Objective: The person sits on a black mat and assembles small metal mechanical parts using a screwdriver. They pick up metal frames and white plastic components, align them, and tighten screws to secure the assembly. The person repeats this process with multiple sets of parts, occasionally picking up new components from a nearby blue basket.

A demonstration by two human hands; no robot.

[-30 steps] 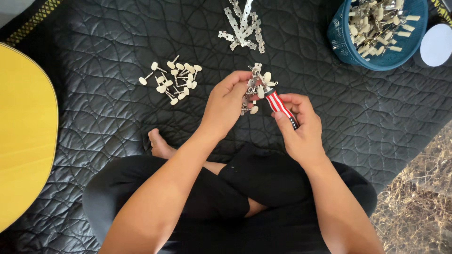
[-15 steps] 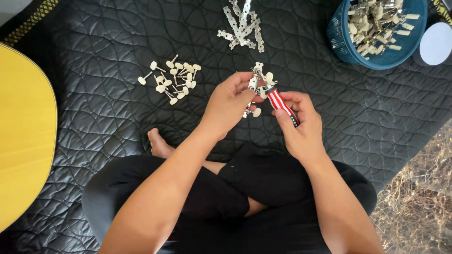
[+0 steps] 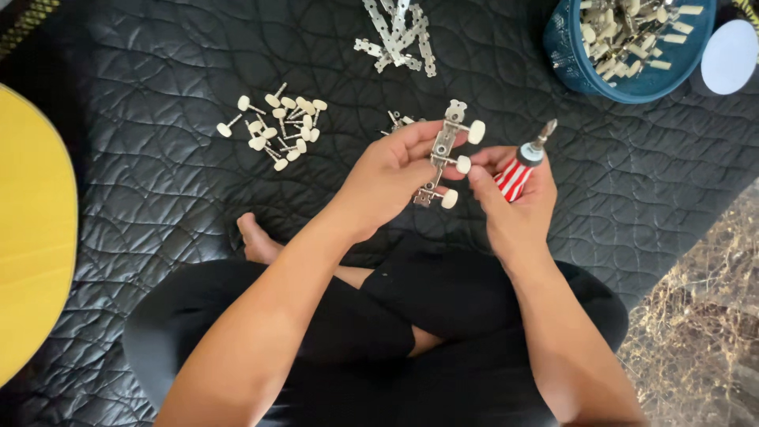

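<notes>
My left hand (image 3: 391, 178) grips a metal tuner strip (image 3: 445, 150) with three cream knobs, held upright above my lap. My right hand (image 3: 514, 202) holds a short screwdriver with a red and white striped handle (image 3: 518, 172), its tip pointing up and to the right. The right thumb and forefinger pinch the middle knob of the strip. A few small metal parts (image 3: 398, 120) lie on the mat just behind my left hand.
A black quilted mat (image 3: 158, 182) covers the floor. On it lie several loose cream-knobbed pegs (image 3: 277, 126), a pile of metal plates (image 3: 398, 35) and a blue bowl (image 3: 585, 71) of tuner parts. A white lid (image 3: 729, 57) and a yellow object (image 3: 32, 229) sit at the edges.
The screwdriver has come off the strip and its tip now points up and away. My right fingers have moved onto a knob, and the strip is turned more upright.
</notes>
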